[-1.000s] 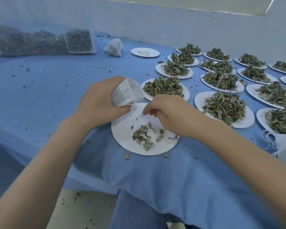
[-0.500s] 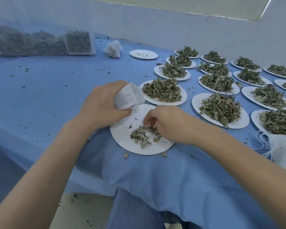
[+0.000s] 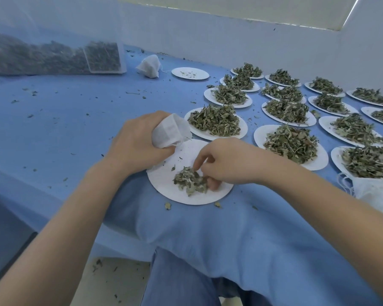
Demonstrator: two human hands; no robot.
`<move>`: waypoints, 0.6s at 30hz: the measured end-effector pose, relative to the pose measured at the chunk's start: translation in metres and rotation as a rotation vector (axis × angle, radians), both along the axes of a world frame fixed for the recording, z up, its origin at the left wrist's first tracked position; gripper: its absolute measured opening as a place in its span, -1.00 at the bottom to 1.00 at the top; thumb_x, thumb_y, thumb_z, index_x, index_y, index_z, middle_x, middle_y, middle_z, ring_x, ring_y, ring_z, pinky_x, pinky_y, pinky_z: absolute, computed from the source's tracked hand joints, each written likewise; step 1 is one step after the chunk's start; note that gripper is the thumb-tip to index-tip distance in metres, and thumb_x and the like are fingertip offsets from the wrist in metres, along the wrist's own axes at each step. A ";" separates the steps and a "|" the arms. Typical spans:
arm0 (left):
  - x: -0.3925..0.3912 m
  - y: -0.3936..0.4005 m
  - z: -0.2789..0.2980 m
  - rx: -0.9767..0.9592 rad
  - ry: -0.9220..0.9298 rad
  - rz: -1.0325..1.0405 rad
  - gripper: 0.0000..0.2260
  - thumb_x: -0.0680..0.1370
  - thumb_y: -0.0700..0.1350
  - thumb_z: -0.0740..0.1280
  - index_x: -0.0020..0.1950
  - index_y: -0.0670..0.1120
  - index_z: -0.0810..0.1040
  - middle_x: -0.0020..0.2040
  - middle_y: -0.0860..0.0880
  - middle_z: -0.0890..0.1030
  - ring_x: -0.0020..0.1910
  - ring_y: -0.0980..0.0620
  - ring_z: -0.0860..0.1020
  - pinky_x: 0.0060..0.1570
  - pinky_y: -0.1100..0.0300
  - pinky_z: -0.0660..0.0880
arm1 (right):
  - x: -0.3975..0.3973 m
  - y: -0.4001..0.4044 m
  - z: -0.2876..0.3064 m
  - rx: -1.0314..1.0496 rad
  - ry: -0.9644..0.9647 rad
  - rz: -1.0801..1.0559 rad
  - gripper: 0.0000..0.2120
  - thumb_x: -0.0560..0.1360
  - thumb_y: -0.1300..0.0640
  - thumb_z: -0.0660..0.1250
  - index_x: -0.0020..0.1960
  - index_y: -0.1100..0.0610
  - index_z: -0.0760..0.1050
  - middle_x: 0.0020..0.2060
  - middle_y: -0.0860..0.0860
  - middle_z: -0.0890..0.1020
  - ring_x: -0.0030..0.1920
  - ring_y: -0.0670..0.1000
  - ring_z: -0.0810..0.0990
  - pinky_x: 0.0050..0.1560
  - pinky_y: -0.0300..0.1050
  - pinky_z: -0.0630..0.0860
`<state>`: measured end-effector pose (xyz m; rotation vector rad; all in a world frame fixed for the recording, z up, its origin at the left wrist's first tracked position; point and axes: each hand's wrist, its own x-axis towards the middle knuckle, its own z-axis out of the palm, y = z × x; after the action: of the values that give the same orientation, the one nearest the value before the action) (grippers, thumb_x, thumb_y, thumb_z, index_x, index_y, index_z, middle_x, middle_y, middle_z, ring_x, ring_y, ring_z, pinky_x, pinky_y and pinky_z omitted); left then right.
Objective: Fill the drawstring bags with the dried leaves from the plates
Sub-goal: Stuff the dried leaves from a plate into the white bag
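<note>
Head view. Landmark: near white plate (image 3: pixel 164 184), round, flat, matte paper-like, lying on the blue cloth (image 3: pixel 208 235) that covers the desk.

Left hand (image 3: pixel 139 146) at the plate's far-left rim; its fingers are curled round a white drawstring bag (image 3: pixel 170 131), thin fibrous fabric, crumpled, mouth turned toward the plate's far side.

Right hand (image 3: pixel 228 162) over the plate's right half. Fingers (image 3: pixel 213 184) bent down into a small heap of dried leaves (image 3: pixel 190 181) at the plate's middle, pinching at its right edge; the heap lies just left of and under the fingertips. Leaves grey-green, curled, brittle-looking, irregular flakes.

Beyond and right of the plate: rows of like white plates, each with a full mound of leaves, nearest (image 3: pixel 215 120). Far beyond it: an almost bare plate (image 3: pixel 190 73), a filled, closed bag (image 3: pixel 149 66) and a clear container (image 3: pixel 53 56) of dark leaves. Right of the plate, at the frame edge: white bags with loose strings (image 3: pixel 380 191). Leaf crumbs scattered on the cloth.
</note>
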<state>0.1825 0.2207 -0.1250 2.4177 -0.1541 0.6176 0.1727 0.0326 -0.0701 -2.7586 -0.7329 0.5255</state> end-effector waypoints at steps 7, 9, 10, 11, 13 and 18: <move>0.001 0.003 0.001 -0.007 -0.003 -0.008 -0.62 0.34 -0.06 0.44 0.14 0.09 0.51 -0.07 0.19 0.50 -0.07 0.11 0.45 -0.08 0.24 0.31 | 0.007 0.006 -0.011 0.009 -0.143 0.012 -0.64 0.53 0.26 0.08 0.21 0.04 0.50 -0.20 -0.08 0.47 -0.29 -0.12 0.41 -0.38 -0.40 0.31; 0.001 0.004 0.002 -0.002 -0.008 0.000 -0.64 0.34 -0.04 0.44 0.12 0.09 0.51 -0.09 0.21 0.49 -0.10 0.15 0.42 -0.14 0.39 0.28 | 0.008 0.010 -0.014 0.057 -0.116 0.045 -0.66 0.54 0.23 0.08 0.21 0.01 0.48 -0.10 -0.02 0.52 -0.28 -0.11 0.47 -0.23 -0.24 0.45; 0.001 0.004 0.003 0.003 -0.010 0.003 -0.65 0.34 -0.04 0.45 0.11 0.09 0.51 -0.12 0.22 0.48 -0.12 0.17 0.40 -0.20 0.48 0.25 | 0.008 0.011 -0.015 0.082 -0.132 0.076 -0.68 0.55 0.19 0.09 0.22 -0.02 0.46 -0.01 0.01 0.52 -0.24 -0.07 0.50 -0.14 -0.18 0.46; 0.000 0.005 0.004 0.006 -0.007 0.003 -0.66 0.35 -0.03 0.45 0.09 0.10 0.50 -0.15 0.23 0.47 -0.15 0.20 0.39 -0.22 0.53 0.26 | 0.009 0.012 -0.016 0.098 -0.149 0.115 -0.70 0.56 0.12 0.11 0.24 -0.07 0.44 0.04 0.01 0.50 -0.18 -0.05 0.51 -0.05 -0.16 0.44; -0.002 0.005 0.006 0.000 0.005 -0.005 -0.70 0.34 0.03 0.44 0.02 0.15 0.47 -0.20 0.24 0.48 -0.18 0.24 0.38 -0.21 0.60 0.25 | 0.007 0.012 -0.019 0.119 -0.129 0.182 -0.70 0.54 -0.11 0.17 0.26 -0.20 0.41 0.12 -0.05 0.40 -0.05 -0.06 0.47 0.12 -0.15 0.37; -0.004 0.008 0.008 -0.001 0.020 0.007 -0.70 0.31 0.04 0.40 -0.03 0.22 0.41 -0.14 0.20 0.53 -0.14 0.18 0.44 -0.20 0.38 0.29 | 0.000 0.006 -0.035 0.128 -0.262 0.341 -0.70 0.49 -0.13 0.27 0.19 -0.11 0.47 0.17 -0.09 0.40 0.14 -0.05 0.38 0.18 -0.23 0.28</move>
<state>0.1782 0.2290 -0.1168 2.4234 -0.1370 0.5963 0.1725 0.0382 -0.1055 -2.6211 -1.2641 0.1666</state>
